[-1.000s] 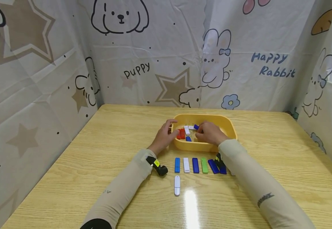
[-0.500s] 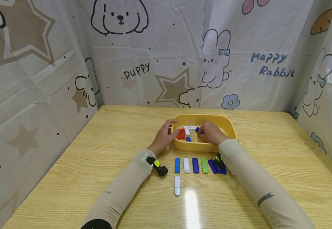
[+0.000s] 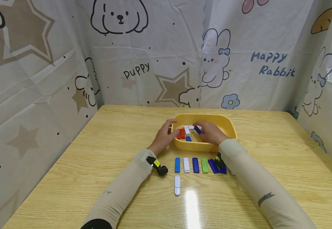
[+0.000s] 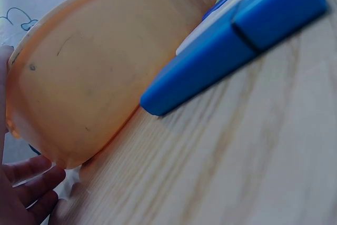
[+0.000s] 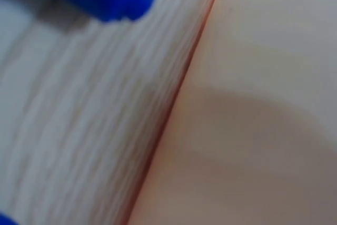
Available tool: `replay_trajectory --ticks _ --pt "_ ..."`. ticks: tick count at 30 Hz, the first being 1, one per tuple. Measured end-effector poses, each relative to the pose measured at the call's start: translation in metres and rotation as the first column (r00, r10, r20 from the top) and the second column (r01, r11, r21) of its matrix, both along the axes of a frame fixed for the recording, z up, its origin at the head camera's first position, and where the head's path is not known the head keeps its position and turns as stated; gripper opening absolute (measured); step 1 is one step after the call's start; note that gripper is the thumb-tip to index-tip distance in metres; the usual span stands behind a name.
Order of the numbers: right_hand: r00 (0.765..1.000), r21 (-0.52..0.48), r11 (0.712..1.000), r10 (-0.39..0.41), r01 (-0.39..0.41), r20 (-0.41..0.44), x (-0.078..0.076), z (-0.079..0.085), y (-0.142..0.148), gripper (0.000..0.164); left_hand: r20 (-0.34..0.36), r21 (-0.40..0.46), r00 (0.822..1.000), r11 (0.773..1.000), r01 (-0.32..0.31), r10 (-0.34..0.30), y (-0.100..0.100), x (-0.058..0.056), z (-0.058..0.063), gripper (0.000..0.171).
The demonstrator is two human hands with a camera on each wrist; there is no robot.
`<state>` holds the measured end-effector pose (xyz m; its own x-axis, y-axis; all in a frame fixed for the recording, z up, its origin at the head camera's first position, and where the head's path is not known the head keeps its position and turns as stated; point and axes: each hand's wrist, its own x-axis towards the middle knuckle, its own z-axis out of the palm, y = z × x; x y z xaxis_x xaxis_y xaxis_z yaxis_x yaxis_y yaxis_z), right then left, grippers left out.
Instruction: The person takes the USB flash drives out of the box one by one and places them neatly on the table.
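Note:
My left hand [image 3: 164, 135] holds the left end of a yellow plastic bin [image 3: 229, 128], thumb over the rim. Its other fingers [image 4: 39, 183] lie against the outer wall in the left wrist view. Inside the bin, my right hand [image 3: 210, 132] pinches a dark blue USB stick [image 3: 198, 129], tilted between thumb and fingers. Around it in the bin lie red USB sticks [image 3: 182, 133], white ones [image 3: 187, 130] and another blue one [image 3: 188, 139]. The right wrist view shows only the bin's outer wall [image 5: 263, 130], table and blurred blue pieces, not the hand.
A row in front of the bin has a light blue stick [image 3: 177, 165], a white one [image 3: 186, 165], a dark blue one [image 3: 195, 165], a green one [image 3: 204, 165] and more under my right wrist. A single white stick [image 3: 177, 185] lies nearer. Patterned curtains [image 3: 154, 47] enclose the table.
My right hand's fingers have shifted, and the dark blue stick has come into fuller view between them, turned at a slant. My left hand stays at the bin's left end.

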<state>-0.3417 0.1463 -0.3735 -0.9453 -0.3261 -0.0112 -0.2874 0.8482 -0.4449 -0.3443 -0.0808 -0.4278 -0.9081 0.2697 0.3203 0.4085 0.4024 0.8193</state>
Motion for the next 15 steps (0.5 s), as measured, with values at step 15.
replay_trajectory --ticks 15 --pt "0.994 -0.157 0.985 -0.085 0.074 -0.068 0.0042 0.0017 -0.0001 0.052 -0.001 -0.006 1.0 1.0 0.003 -0.003 -0.0002 -0.0005 -0.0005 0.045"
